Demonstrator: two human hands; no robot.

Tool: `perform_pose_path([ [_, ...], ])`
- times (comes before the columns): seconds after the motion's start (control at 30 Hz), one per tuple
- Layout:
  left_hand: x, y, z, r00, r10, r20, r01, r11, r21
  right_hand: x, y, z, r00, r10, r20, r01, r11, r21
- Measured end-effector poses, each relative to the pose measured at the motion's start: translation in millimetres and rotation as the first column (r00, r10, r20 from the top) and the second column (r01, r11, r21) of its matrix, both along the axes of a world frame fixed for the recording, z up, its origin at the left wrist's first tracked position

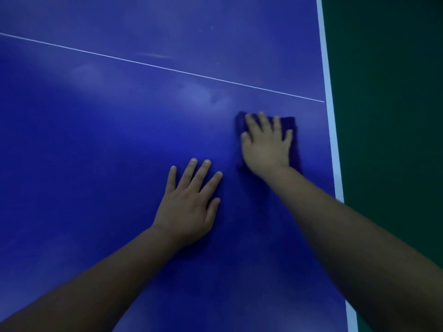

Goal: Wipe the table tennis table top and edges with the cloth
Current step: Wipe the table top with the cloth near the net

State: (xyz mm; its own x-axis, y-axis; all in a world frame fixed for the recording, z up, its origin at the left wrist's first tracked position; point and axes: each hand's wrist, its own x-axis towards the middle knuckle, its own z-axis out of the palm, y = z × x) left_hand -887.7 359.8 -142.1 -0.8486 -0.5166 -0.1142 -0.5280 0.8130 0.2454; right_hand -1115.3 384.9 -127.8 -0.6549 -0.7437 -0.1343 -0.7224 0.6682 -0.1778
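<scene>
No text, label, brand, number or sign can be read anywhere in the view. The blue tabletop (119, 140) carries only painted markings: a thin white line (163, 67) running from the far left toward the right, and a broader white border stripe (332, 130) along its right edge. Neither bears any lettering. The dark blue cloth (291, 125) on the right shows no tag or print, and the green floor (388, 116) beyond the right edge is plain.
</scene>
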Motion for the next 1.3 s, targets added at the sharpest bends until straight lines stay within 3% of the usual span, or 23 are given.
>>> perform_pose_path([
  [0.07,-4.6,-4.0,-1.1,1.0,-0.005,-0.011,0.005,1.0,0.002,25.0,39.9,2.1,0.972,0.234,-0.029,-0.233,0.972,0.012],
  [0.13,-6.9,-8.8,-2.6,1.0,0.002,-0.015,-0.002,1.0,0.0,19.8,90.1,2.2,0.965,0.26,-0.019,-0.26,0.965,0.025],
  [0.2,-9.0,-10.8,-3.0,1.0,-0.005,-0.011,0.005,1.0,0.006,-19.0,111.0,3.1,0.996,0.08,-0.029,-0.078,0.996,0.05],
  [0.3,-11.1,-12.7,-3.7,1.0,-0.001,-0.005,0.001,1.0,0.001,-89.8,63.5,3.7,0.966,-0.257,-0.02,0.258,0.966,0.032],
  [0.4,-11.9,-11.4,-3.0,1.0,0.003,-0.008,-0.003,1.0,-0.002,-119.4,-10.5,4.0,0.941,-0.336,0.043,0.336,0.942,0.008],
  [0.47,-13.5,-11.5,-3.2,1.0,0.0,-0.009,0.0,1.0,-0.001,-99.8,-28.6,0.1,0.975,-0.222,0.022,0.222,0.975,0.001],
  [0.53,-13.3,-12.7,-3.4,1.0,0.0,-0.005,0.0,1.0,-0.004,-56.2,-9.7,-0.7,0.998,0.051,-0.031,-0.051,0.999,0.002],
  [0.6,-13.1,-14.2,-2.9,1.0,-0.003,-0.003,0.003,1.0,-0.009,-27.5,29.1,2.9,0.95,0.311,0.003,-0.311,0.95,0.022],
  [0.63,-12.5,-15.1,-2.6,1.0,-0.01,-0.001,0.01,1.0,-0.012,-25.9,45.6,5.0,0.93,0.367,0.027,-0.368,0.929,0.05],
  [0.7,-11.6,-17.0,-1.2,1.0,-0.013,-0.002,0.013,1.0,-0.014,-52.1,54.0,7.4,0.961,0.276,0.008,-0.275,0.957,0.093],
  [0.8,-8.1,-23.3,0.1,1.0,0.007,0.01,-0.007,1.0,0.004,-88.1,-1.5,7.1,0.996,-0.086,0.027,0.084,0.994,0.075],
  [0.83,-6.6,-25.6,0.0,1.0,0.015,0.015,-0.015,1.0,0.003,-87.8,-29.4,6.1,0.99,-0.136,0.045,0.133,0.989,0.067],
  [0.9,-4.4,-29.2,-0.1,0.999,0.03,0.024,-0.029,1.0,-0.007,-64.7,-81.3,1.9,0.996,-0.075,0.04,0.073,0.996,0.048],
  [0.97,-4.6,-32.2,0.7,0.999,0.038,0.032,-0.037,0.999,-0.016,-21.6,-104.5,0.9,0.991,0.133,0.026,-0.134,0.99,0.038],
  [1.03,-4.3,-34.8,0.7,0.999,0.042,0.031,-0.042,0.999,-0.022,16.8,-81.0,1.4,0.937,0.35,0.005,-0.35,0.937,0.024],
  [1.1,-2.0,-37.7,-0.3,0.999,0.047,0.02,-0.047,0.999,-0.024,23.1,-25.3,4.6,0.903,0.429,0.012,-0.429,0.903,0.007],
  [1.2,1.9,-40.6,-3.2,0.999,0.045,0.005,-0.045,0.999,-0.023,-21.8,57.3,6.0,0.972,0.235,-0.011,-0.235,0.971,0.053],
  [1.3,2.3,-39.5,-4.1,0.999,0.052,0.004,-0.052,0.998,-0.017,-87.0,60.6,5.9,0.995,-0.102,-0.021,0.103,0.99,0.097],
])
